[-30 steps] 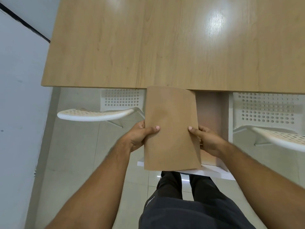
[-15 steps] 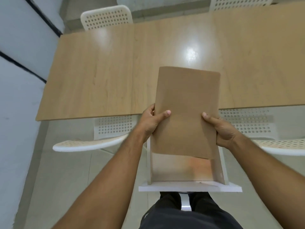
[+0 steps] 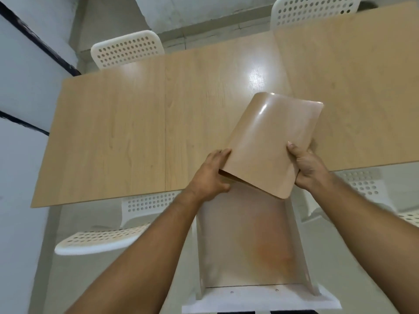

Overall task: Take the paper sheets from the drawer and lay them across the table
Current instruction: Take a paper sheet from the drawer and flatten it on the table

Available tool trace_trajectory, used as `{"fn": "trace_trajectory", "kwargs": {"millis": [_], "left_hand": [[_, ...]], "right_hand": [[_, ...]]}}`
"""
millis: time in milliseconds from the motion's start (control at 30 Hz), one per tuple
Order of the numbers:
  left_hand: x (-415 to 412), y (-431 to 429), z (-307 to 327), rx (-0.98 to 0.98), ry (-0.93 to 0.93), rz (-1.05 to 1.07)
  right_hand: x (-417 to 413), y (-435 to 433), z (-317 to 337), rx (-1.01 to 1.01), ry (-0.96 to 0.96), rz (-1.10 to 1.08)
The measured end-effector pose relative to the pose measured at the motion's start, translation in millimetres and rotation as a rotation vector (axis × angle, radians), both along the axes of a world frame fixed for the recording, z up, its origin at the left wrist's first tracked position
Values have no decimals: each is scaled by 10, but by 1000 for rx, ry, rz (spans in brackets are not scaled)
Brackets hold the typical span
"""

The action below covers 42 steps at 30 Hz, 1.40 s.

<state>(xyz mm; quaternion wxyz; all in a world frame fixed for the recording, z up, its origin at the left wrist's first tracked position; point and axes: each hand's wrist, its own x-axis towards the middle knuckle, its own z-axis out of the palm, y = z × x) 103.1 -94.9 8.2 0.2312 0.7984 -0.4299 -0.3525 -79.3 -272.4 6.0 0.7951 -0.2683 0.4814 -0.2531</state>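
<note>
Fingers [image 3: 221,154] of my left hand [image 3: 207,177] and right hand [image 3: 310,168]: curled on opposite edges of the paper sheets [image 3: 269,141], held bowed over the worktop [image 3: 136,132], above the open drawer [image 3: 249,245].

The table [image 3: 127,137] is a long light-wood top. Its panels meet at a straight seam [image 3: 165,123] left of centre and at another toward the right, and a bright glare patch [image 3: 257,79] lies near the middle. The paper sheets [image 3: 269,146], a curved brown stack, hang tilted above its near edge. Their far end seems raised off the wood, though the angle does not settle it. Under that edge the drawer [image 3: 244,250] stands pulled out, its pale bottom tinted orange. White perforated chairs [image 3: 127,51] stand on the grey floor [image 3: 74,225] along both long sides.
</note>
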Motion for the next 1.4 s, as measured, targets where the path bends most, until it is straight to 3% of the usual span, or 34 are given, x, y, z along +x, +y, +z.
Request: {"fn": "trace_trajectory", "kwargs": {"millis": [167, 267, 433, 633, 833, 900, 967, 1033, 1100, 1167, 1233, 1400], "left_hand": [[142, -398, -192, -171, -190, 113], [222, -583, -254, -237, -103, 302], [636, -700, -421, -269, 191, 871], [805, -767, -507, -83, 394, 1051], [855, -833, -550, -72, 400, 1133], [772, -829, -515, -80, 342, 1118], [561, -810, -463, -21, 89, 1014], [242, -740, -438, 40, -290, 763], [-90, -656, -465, -63, -487, 461], [-331, -567, -512, -195, -422, 192], [-454, -487, -521, -202, -321, 32], [-343, -430, -449, -136, -289, -102]], "right_hand": [[111, -312, -240, 39, 34, 32], [176, -311, -388, 95, 16, 24], [231, -185, -551, 16, 24, 105], [202, -68, -603, 16, 48, 100], [285, 56, -545, 60, 42, 25], [333, 94, -525, 75, 40, -3], [392, 139, -487, 100, 28, -23], [460, 181, -437, 117, 20, -37], [520, 194, -380, 128, -6, -69], [548, 184, -308, 162, -44, -113], [528, 172, -252, 187, -56, -114], [387, 192, -209, 237, -99, -1]]}}
